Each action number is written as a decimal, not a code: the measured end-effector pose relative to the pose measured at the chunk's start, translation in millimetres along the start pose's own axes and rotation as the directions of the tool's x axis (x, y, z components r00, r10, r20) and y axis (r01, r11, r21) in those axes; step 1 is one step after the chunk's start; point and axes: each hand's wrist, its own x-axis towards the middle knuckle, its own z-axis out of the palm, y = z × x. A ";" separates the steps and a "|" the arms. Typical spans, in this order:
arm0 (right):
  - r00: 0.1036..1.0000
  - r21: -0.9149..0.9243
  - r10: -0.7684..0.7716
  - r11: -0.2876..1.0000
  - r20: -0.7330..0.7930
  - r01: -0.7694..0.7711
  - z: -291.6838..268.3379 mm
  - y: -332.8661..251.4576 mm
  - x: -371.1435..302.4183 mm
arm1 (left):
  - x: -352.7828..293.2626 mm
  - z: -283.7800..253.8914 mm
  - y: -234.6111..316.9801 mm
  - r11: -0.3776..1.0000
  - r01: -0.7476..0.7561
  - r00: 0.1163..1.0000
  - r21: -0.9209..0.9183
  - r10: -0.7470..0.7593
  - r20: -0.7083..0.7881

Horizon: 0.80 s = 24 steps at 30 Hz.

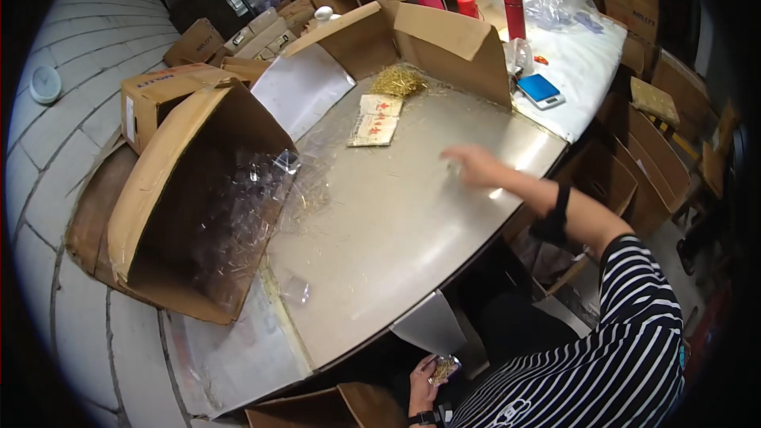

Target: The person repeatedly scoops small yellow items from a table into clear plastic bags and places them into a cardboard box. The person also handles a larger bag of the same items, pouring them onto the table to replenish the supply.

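Observation:
Low near the front edge, below the tabletop, my left hand point(422, 387) holds a small clear plastic box point(443, 369) filled with thin gold-coloured pieces. My right hand point(474, 166) is over the right part of the metal tabletop point(361, 246). Its fingers are blurred and point left, and I cannot make out anything in them. A heap of thin gold pieces point(399, 80) lies toward the back, just behind a flat cream pack with red marks point(375, 120). Many clear plastic boxes point(258, 186) spill from a tipped cardboard box point(170, 166) on the left; another clear box point(296, 292) lies apart, nearer me.
Cardboard flaps point(448, 43) wall off the tabletop's back. To the right, a white-covered surface bears a blue-topped scale point(541, 90) and a red flask point(514, 16). A white sheet point(301, 91) leans behind the boxes. An open carton point(325, 408) stands below the front edge.

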 end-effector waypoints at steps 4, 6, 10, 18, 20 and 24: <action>0.894 -0.379 0.446 0.834 0.037 -0.400 -39.9 108.0 88.2 | 1.5 0.7 14.3 0.997 0.020 0.998 -0.068 -0.024 -0.060; 0.802 -0.324 0.596 0.753 -0.034 -0.573 -43.2 134.5 107.4 | 10.4 -24.5 -4.9 0.990 -0.120 0.993 -0.075 0.121 0.011; 0.642 -0.490 0.765 0.582 0.059 -0.649 5.9 93.2 163.6 | 30.3 -65.7 -29.3 0.941 -0.020 0.962 -0.337 -0.074 -0.263; 0.759 -0.543 0.365 0.840 0.539 -0.018 79.9 0.2 108.7 | 56.1 -115.7 -64.8 0.809 -0.138 0.967 0.571 0.236 -0.101; 0.717 -0.451 0.243 0.886 0.653 0.110 70.1 -23.0 82.2 | 63.2 -116.7 -67.1 0.934 -0.069 0.976 0.352 0.137 -0.172; 0.919 0.155 -0.034 0.987 0.393 -0.030 16.1 9.1 73.7 | 31.0 -17.1 10.1 0.998 -0.055 0.963 -0.015 0.049 -0.267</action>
